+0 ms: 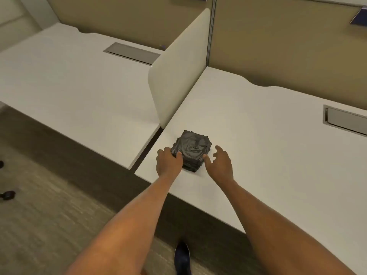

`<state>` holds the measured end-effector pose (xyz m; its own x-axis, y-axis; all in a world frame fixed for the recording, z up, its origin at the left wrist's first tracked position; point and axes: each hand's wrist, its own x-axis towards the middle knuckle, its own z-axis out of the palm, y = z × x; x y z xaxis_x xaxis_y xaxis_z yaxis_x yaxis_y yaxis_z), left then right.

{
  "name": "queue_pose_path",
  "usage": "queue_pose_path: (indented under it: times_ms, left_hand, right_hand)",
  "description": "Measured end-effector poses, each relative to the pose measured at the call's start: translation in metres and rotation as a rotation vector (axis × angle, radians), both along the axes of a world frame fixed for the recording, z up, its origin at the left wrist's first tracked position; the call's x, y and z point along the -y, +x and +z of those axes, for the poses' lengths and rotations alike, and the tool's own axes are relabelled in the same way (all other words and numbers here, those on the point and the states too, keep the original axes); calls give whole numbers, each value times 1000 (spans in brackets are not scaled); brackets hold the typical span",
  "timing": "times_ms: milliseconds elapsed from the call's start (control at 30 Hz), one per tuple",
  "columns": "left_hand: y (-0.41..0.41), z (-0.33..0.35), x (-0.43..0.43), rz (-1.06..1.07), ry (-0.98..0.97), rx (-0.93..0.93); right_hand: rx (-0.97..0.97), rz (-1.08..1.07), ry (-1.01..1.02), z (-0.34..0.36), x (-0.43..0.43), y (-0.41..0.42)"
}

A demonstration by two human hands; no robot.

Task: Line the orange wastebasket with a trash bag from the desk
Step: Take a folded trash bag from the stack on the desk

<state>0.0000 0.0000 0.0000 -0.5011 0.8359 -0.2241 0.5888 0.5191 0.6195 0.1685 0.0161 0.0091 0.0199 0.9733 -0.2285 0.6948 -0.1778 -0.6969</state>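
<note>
A stack of folded dark grey trash bags (192, 148) lies on the white desk (268, 147) near its front left corner. My left hand (168, 162) rests against the stack's left side, thumb on its top edge and fingers curled around the corner. My right hand (220, 162) is at the stack's right side with fingers spread; its thumb tip touches the stack's near right edge. No orange wastebasket is in view.
An upright cream divider panel (178, 66) separates this desk from a second white desk (69, 86) on the left. Grey cable-tray covers (132, 53) (346, 121) sit in both desks. Carpet, my dark shoe (182, 257) and chair castors (7, 195) are below.
</note>
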Motion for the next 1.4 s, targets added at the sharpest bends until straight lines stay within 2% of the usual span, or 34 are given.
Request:
queue_pose_path:
  times_ms: [167, 400, 600, 767, 900, 967, 1100, 1200, 1333, 1400]
  left_hand:
    - [-10, -11, -17, 47, -68, 121]
    - [-3, -15, -21, 72, 32, 203]
    - [5, 1, -20, 164, 91, 483]
    - [18, 26, -11, 72, 247, 429]
    - [28, 42, 1, -28, 318, 482]
    - [34, 49, 10, -46, 333, 609]
    - [48, 59, 33, 5, 301, 979]
    - [55, 60, 59, 49, 259, 1118]
    - [59, 55, 105, 105, 185, 1084]
    - [63, 53, 132, 88, 148, 946]
  right_hand:
    - [-73, -122, -67, -8, -21, -18]
    - [-162, -225, -133, -18, -21, -26]
    - [-270, -293, -139, -14, -16, -24]
    - [-404, -461, -195, -2, -8, -19]
    - [-584, -534, -261, 11, 3, -13]
    - [-693, -569, -295, 16, 11, -7]
    - [-993, -547, -334, 28, 37, 9]
    - [-1077, -606, -322, 35, 62, 21]
    - [-1066, -620, -305, 44, 99, 36]
    - [-1013, -606, -279, 51, 123, 44]
